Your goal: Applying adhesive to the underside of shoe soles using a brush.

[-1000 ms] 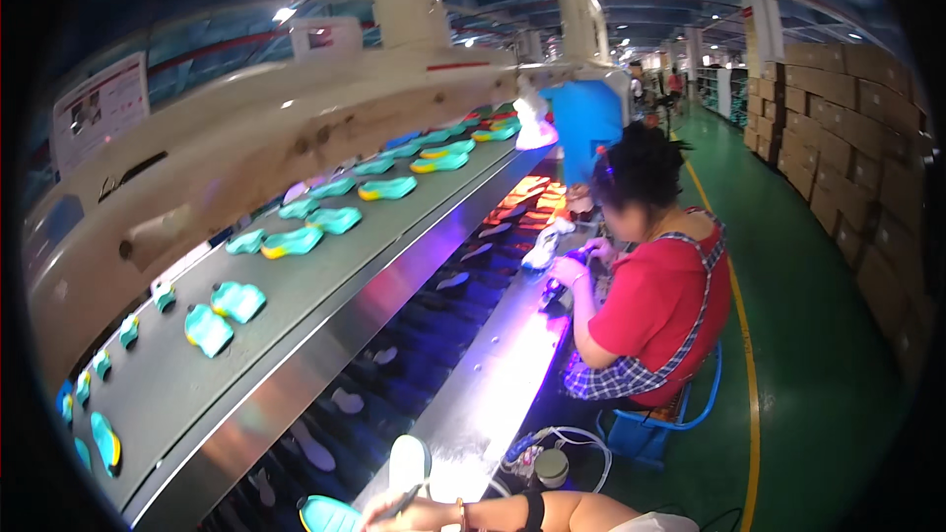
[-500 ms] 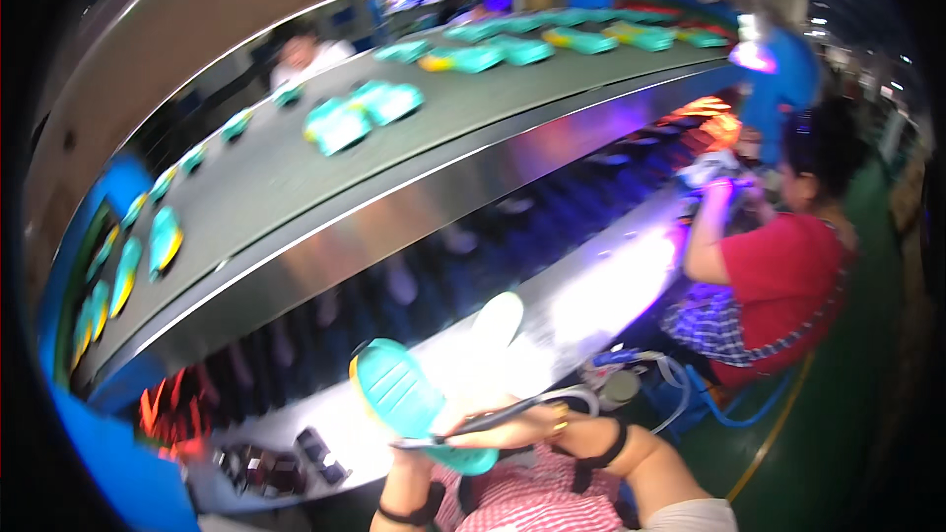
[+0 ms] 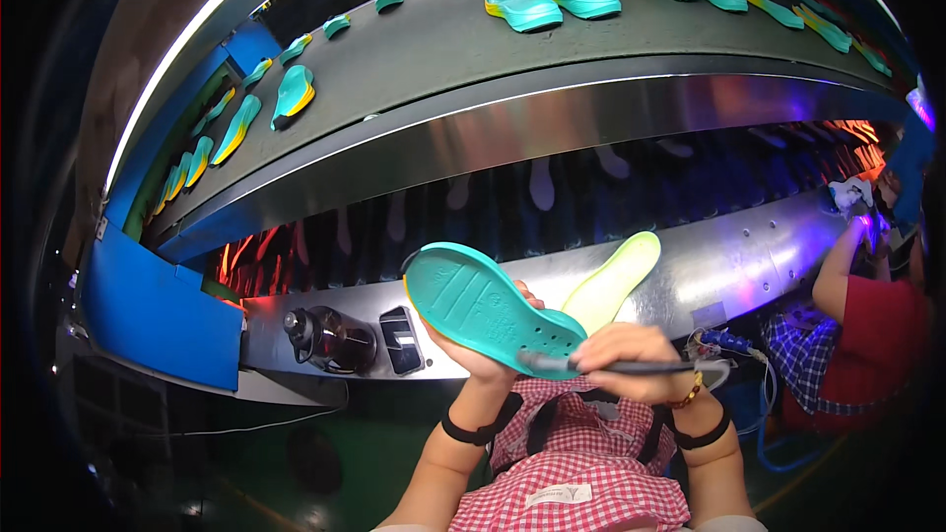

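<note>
My left hand is wrapped around a teal shoe sole from below. The sole is tilted, with its ridged inner face turned up and small holes near its narrower end. In my right hand is a black-handled brush, gripped between thumb and fingers. Its bristles lie against the holed end of the sole; whether they are wet I cannot tell. Just behind the sole, a pale yellow-green insole rests on the metal ledge.
A conveyor belt carries several teal soles beyond a metal rail. On the ledge at left stand a dark bottle and a phone. At right, a person in red works beside hoses and glowing red lamps.
The view has swung, so the belt and ledge sit differently and look sharper. The brush has moved off my left-hand side onto the sole's holed end; both hands still hold their things.
</note>
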Demonstrator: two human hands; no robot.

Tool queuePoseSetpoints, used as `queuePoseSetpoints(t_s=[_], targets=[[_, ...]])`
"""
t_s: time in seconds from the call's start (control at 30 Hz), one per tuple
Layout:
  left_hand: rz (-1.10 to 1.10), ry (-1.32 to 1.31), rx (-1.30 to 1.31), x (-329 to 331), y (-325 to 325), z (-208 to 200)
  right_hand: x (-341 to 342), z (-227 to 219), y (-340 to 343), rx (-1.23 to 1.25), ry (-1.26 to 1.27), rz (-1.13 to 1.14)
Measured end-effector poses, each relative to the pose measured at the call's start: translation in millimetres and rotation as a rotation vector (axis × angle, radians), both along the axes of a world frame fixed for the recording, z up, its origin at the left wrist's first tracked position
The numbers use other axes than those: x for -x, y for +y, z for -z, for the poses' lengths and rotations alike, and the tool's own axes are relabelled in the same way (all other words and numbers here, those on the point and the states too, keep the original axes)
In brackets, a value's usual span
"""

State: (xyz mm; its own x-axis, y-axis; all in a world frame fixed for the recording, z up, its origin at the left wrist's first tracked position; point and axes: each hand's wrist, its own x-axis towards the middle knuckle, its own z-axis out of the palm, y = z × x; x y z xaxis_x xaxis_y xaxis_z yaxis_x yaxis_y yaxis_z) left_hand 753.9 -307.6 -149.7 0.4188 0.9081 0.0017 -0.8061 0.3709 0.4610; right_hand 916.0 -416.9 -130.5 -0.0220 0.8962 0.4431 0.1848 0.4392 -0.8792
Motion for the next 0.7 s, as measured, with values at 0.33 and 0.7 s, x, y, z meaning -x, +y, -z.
queuePoseSetpoints(t_s=[0.33,0.7], targets=[[-0.055,0.068,-0.170,8.3,12.3,-0.4,-1.2,7.7,-1.4,0.020,-0.008,-0.191],[0.360,0.037,0.026,6.2,-29.7,13.3,14.7,16.4,-8.2,0.448,0.837,-0.164]])
